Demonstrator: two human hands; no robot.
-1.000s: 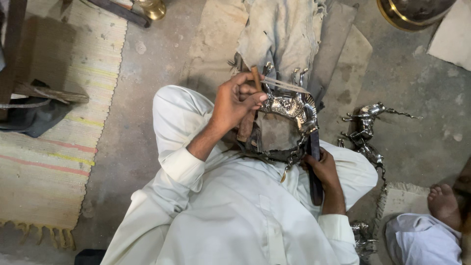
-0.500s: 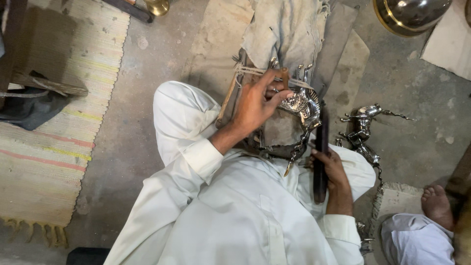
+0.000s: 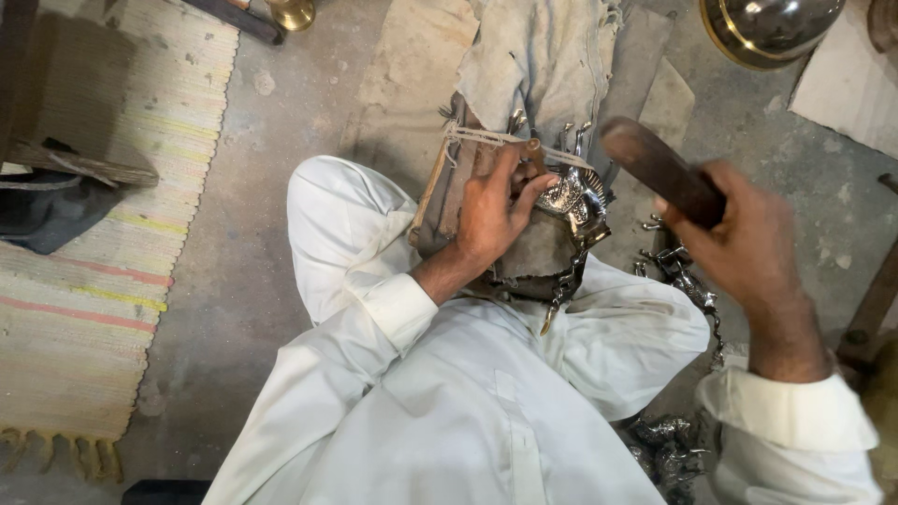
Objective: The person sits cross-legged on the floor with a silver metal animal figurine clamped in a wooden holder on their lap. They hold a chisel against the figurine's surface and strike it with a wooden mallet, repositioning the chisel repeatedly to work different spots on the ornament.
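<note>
Currently the left hand sits near frame centre, fingers curled together and pinched on a small rod-like tool, whose tip rests on a shiny silver metal figurine. Figurine lies just at 3 o'clock of that hand, touching the fingertips, on a grey padded block held in the lap. A cord runs across the block's top edge at 12 o'clock of the hand.

Right hand is raised at 3 o'clock of the figurine, well apart from it, fingers wrapped tight around a dark wooden handle. Handle points up toward 10 o'clock; its far end is blurred, so I cannot tell what the head looks like.

Person sits cross-legged in white clothing on a concrete floor. A worn grey cloth lies at 12 o'clock of the block. More silver castings: one partly hidden under the right wrist, another pile at 5 o'clock by the knee. Striped woven mat at 9 o'clock. Polished brass-rimmed bowl at 1 o'clock, small brass piece at 11 o'clock.
</note>
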